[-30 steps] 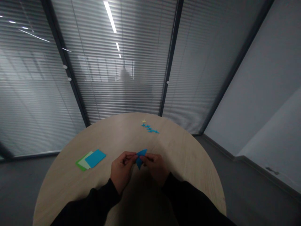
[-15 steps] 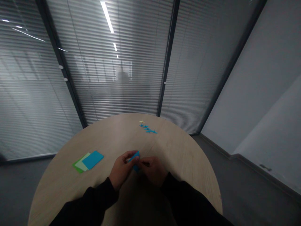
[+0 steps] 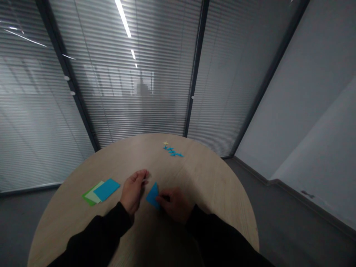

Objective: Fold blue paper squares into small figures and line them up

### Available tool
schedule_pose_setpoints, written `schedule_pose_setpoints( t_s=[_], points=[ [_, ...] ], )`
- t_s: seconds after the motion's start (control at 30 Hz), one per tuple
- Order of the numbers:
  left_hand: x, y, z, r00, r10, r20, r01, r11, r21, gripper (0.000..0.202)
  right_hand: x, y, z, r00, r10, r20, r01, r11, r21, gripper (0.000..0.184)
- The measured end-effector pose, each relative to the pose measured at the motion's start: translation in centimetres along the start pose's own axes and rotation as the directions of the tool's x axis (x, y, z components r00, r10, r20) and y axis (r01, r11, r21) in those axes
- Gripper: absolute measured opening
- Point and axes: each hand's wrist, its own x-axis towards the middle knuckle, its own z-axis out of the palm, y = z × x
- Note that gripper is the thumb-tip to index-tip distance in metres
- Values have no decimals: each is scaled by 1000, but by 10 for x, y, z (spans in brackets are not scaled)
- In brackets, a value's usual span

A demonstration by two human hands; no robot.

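Observation:
A small blue piece of folded paper (image 3: pixel 152 195), triangular in outline, is pinched at its right edge by my right hand (image 3: pixel 175 204). My left hand (image 3: pixel 134 191) is a short way to the left of the paper and apart from it. Its fingers are partly curled with a gap between thumb and fingertips, and nothing shows in them. Left of that hand, a fanned stack of paper lies on the table, with a blue sheet (image 3: pixel 107 189) on top, a pale green sheet (image 3: pixel 93 194) and a bright green sheet (image 3: pixel 88 200) beneath.
The round wooden table (image 3: pixel 217 185) carries several small blue folded paper stars (image 3: pixel 172 151) and one yellow paper star (image 3: pixel 165 143) near its far edge. Glass panels with blinds (image 3: pixel 141 111) stand behind it, and a white wall (image 3: pixel 311 111) is on the right.
My left hand has let go of the blue paper and moved left, away from it. The paper now shows a broad triangular face in my right hand. The view has shifted slightly.

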Motion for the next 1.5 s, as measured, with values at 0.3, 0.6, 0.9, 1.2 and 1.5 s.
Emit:
schedule_pose_setpoints(
  t_s=[0.3,0.6,0.9,1.2,1.5],
  points=[
    [-21,8,7,882,-21,470,-141,942,306,32,3,6,-6,999,34,-27,-30,991,131,36],
    [-17,-1,7,973,-99,211,114,992,-61,34,4,2,-1,993,119,-14,-117,991,68,25],
    [-16,5,5,987,-107,118,130,968,-216,36,6,-5,-1,994,96,-59,-94,995,44,24],
    [-7,6,-4,997,-75,-28,58,913,-403,32,7,8,-2,981,114,-159,-106,993,61,25],
    [-24,2,9,981,-132,145,170,941,-292,34,8,10,-1,868,-452,-204,378,870,-316,41]
  ],
)
